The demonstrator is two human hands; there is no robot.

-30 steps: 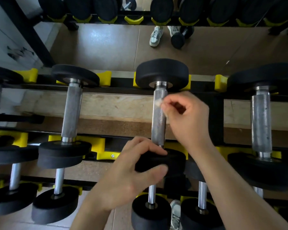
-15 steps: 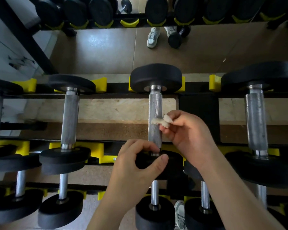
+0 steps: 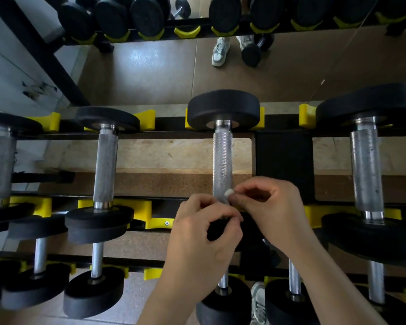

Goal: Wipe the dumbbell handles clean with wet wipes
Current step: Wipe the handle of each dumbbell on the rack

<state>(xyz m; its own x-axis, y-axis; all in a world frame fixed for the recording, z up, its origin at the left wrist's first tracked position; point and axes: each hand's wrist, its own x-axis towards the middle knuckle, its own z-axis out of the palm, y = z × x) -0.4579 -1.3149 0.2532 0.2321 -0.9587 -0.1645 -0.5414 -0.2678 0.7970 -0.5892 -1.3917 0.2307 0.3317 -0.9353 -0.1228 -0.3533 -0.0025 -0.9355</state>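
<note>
Right hand (image 3: 274,207) slid down | wipe (image 3: 229,192) pinched against dumbbell handle (image 3: 222,158) base

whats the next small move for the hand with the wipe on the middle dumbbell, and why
Probably slide the small white wet wipe up the knurled silver dumbbell handle toward the far black round weight. The right hand pinches it at the handle's near end, beside the left hand gripping the near black weight, so the room to wipe lies upward.
</note>
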